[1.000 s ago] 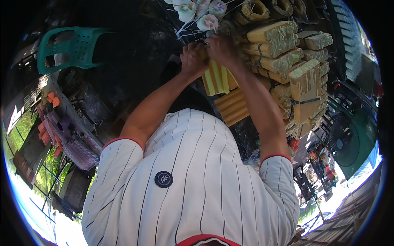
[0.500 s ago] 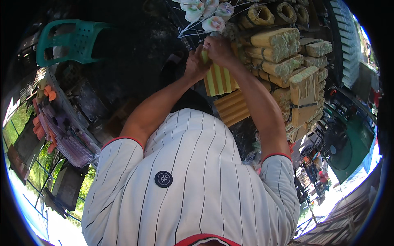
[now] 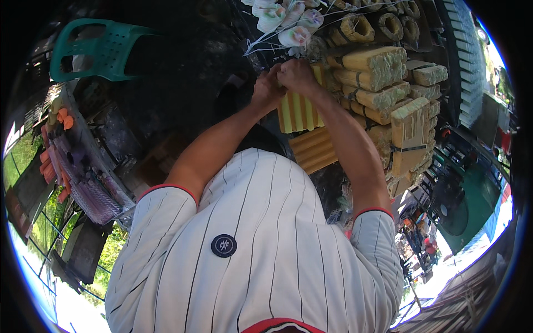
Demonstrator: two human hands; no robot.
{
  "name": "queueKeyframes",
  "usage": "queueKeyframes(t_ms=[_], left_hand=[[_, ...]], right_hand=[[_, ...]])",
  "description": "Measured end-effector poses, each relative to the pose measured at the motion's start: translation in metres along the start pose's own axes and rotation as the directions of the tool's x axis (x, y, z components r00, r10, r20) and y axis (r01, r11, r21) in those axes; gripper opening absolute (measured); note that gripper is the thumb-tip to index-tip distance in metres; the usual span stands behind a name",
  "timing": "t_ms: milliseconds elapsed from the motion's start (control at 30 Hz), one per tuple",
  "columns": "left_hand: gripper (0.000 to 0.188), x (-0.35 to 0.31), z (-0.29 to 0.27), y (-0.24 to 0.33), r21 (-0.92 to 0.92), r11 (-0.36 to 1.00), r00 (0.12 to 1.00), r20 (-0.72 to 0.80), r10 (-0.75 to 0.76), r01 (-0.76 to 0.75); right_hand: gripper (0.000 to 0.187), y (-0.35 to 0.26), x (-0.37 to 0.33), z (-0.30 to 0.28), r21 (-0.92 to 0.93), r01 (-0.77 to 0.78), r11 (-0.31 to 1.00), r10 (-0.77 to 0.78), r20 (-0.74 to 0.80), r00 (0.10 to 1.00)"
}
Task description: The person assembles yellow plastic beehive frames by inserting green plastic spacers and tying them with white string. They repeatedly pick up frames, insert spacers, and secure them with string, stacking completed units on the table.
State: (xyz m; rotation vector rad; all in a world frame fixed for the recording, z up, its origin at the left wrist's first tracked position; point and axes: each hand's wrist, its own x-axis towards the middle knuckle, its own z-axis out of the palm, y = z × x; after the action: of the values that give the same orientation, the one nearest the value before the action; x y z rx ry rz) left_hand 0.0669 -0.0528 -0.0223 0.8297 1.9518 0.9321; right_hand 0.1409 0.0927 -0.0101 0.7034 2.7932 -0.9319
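My left hand [image 3: 267, 89] and my right hand [image 3: 297, 76] meet in front of me, fingers curled and pressed together. Whatever is between the fingers is hidden or too small to make out. Just below and behind them lies a block with yellow and brown stripes [image 3: 300, 114], partly covered by my right hand and forearm. A second ridged block, plain brown [image 3: 313, 149], sits nearer to my body beside it. White plastic-wrapped rolls [image 3: 294, 36] with loose thin white strings lie just beyond my hands.
Strapped tan bundles [image 3: 372, 69] are piled high at the right, close to my right forearm. Hollow tan rolls [image 3: 355, 29] lie behind them. A green plastic chair [image 3: 94, 53] stands at the far left, above a rack with orange and purple items [image 3: 91, 188]. A green fan-like machine [image 3: 463, 202] is at right.
Both hands have drawn closer together, and the left fingers have curled in more. The whole view has shifted slightly; the striped block keeps its place beside the hands.
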Motion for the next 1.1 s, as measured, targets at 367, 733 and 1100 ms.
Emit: queueKeyframes(t_ms=[367, 733, 1100], left_hand=[[0.062, -0.006, -0.004, 0.011, 0.036, 0.999, 0.999, 0.012, -0.030, 0.030], [0.068, -0.002, 0.003, 0.004, 0.035, 0.999, 1.000, 0.016, 0.009, -0.009], [0.028, 0.050, -0.035, -0.033, -0.244, 0.968, 0.978, 0.179, 0.109, -0.064]], right_hand=[[0.023, 0.000, -0.002, 0.001, 0.061, 0.000, 0.998, 0.001, -0.011, 1.000], [0.027, 0.003, -0.001, -0.012, 0.144, -0.033, 0.989, 0.020, 0.087, 0.996], [0.035, 0.003, 0.001, -0.022, 0.223, -0.038, 0.974, 0.010, 0.125, 0.992]])
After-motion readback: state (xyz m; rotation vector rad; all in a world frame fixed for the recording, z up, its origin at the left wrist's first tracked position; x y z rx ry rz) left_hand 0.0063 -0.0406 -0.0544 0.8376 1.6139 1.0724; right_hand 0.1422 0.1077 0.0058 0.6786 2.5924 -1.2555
